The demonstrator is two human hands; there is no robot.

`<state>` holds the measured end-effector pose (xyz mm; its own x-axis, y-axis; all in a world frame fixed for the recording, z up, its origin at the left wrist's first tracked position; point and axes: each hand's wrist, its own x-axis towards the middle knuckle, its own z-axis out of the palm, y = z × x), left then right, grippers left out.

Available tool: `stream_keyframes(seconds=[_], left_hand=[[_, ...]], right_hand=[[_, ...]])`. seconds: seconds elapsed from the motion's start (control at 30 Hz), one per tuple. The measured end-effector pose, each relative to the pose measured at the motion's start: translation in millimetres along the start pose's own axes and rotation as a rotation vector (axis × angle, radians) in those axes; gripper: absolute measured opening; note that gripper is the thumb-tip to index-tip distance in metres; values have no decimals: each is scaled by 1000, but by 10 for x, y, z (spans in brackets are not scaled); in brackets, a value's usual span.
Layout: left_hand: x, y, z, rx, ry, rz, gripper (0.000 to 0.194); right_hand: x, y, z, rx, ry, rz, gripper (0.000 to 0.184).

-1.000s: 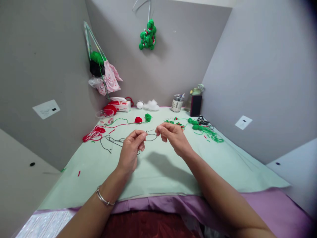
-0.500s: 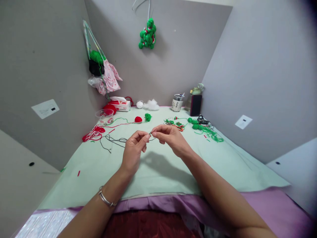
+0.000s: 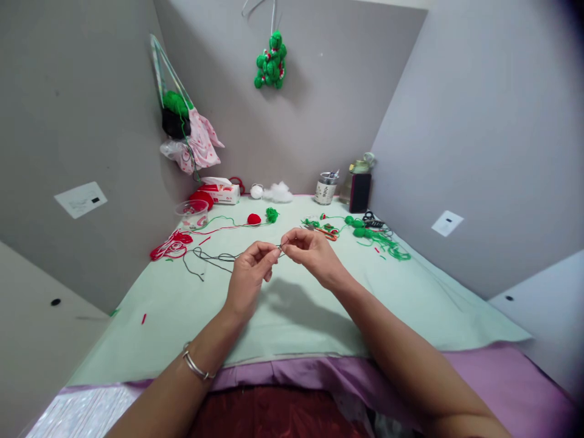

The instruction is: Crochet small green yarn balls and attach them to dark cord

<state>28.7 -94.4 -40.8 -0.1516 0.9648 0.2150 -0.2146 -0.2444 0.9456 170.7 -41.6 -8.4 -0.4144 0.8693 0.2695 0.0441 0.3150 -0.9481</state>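
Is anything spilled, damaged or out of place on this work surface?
No spill or damage shows. A short red scrap lies alone towards the left edge of the pale green cloth, like a stray offcut; the red-and-white yarn looks tangled.

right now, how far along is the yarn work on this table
Looks done: the green and red cluster, hanging up assembled. In hand: the dark cord, pinched between left hand and right hand. Probably left: the green balls, lying with untrimmed strands. Whether the cord is knotted, fingers hide.

Cord [image 3: 214, 258] R of yarn tangle [image 3: 172, 244], tub [image 3: 191, 215] & tissue box [image 3: 223, 193] behind
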Motion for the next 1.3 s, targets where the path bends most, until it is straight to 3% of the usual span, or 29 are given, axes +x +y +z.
stream_keyframes(seconds=[0.13, 0.23, 0.47, 0.6, 0.67, 0.77, 0.8, 0.9, 0.97, 1.03, 1.1, 1.2, 1.3], left_hand=[[24, -2, -41, -66, 36, -6, 16], [33, 14, -69, -85, 53, -18, 16], [47, 28, -97, -92, 41, -67, 18], [142, 65, -257, -73, 32, -82, 20], [219, 99, -407, -44, 39, -81, 22], [355, 151, -653, -2, 75, -54, 24], [400, 163, -716, 1, 87, -44, 25], [503, 167, -786, 30, 86, -31, 26], [538, 149, -733, 65, 38, -36, 26], [554, 123, -633, 89, -24, -41, 25], [562, 100, -526, 96, -70, -42, 24], [571, 78, -404, 83, -117, -48, 22], [579, 59, -368, 54, -154, -67, 23]], right_hand=[[43, 48, -67, -66, 153, -40, 8], [75, 67, -128, 28, 212, -26, 10], [82, -4, -183, 320, 137, 57, 14], [160, -66, -518, 595, 103, 123, 19], [228, -54, -842, 644, 240, 48, 18], [286, 5, -1434, 600, 761, -76, 13], [281, 23, -1620, 591, 877, -100, 15], [232, 41, -1988, 588, 994, -119, 28], [222, 32, -1993, 587, 925, -93, 30], [250, 31, -1784, 543, 738, -48, 26], [293, 56, -1404, 419, 430, 4, 18], [318, 142, -714, 220, 29, 97, 36], [300, 227, -228, 13, -247, 144, 38]])
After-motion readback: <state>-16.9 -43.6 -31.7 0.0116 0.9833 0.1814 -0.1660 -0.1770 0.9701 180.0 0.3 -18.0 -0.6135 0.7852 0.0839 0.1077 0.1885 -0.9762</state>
